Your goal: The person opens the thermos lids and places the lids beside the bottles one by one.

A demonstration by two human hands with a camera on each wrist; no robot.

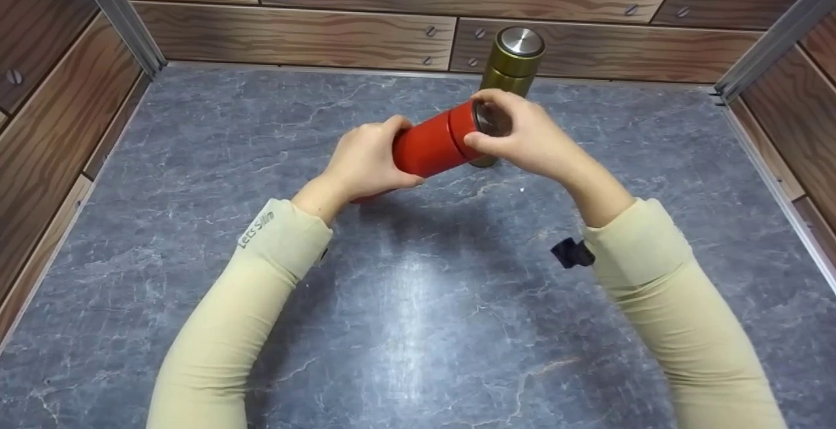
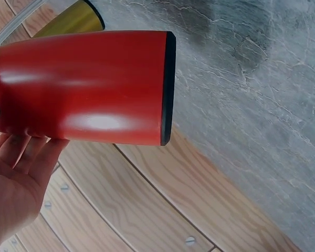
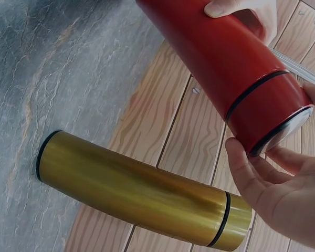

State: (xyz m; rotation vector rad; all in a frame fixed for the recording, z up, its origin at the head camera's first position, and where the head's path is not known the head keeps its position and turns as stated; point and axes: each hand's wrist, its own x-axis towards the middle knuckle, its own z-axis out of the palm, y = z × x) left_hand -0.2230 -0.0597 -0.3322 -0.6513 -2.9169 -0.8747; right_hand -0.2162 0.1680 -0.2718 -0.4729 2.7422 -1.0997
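Note:
A red thermos flask (image 1: 431, 145) is held tilted above the tabletop, its lid end up and to the right. My left hand (image 1: 366, 158) grips the flask round its body, thumb on the near side. At the lid end, my right hand (image 1: 532, 132) holds the red lid (image 3: 270, 113) by its rim between thumb and fingers. A dark ring separates lid from body; whether the lid is loose I cannot tell. In the left wrist view, the black base rim (image 2: 168, 89) points away from the left hand. The palm side of the right hand partly hides the lid's silvery top.
Just behind the right hand, a gold thermos flask (image 1: 506, 73) stands upright with a silver-topped lid. The grey marbled tabletop (image 1: 418, 324) is enclosed at the back and sides by wood-patterned panels (image 1: 294, 37) with metal corner posts.

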